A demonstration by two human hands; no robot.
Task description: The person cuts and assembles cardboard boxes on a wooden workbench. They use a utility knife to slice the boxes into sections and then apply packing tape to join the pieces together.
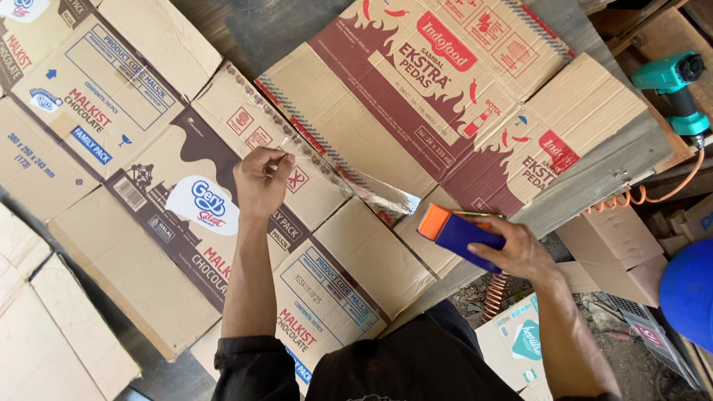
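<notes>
Clear glossy tape (349, 174) stretched over flattened cardboard (356, 134).

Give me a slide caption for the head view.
Left hand pulls clear tape from dispenser in right hand.

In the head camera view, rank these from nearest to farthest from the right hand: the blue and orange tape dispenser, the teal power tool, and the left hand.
1. Tape dispenser: held in the right hand.
2. Left hand: off to the left, pinching the clear tape strip.
3. Teal power tool: upper right corner, on the bench edge.
</notes>
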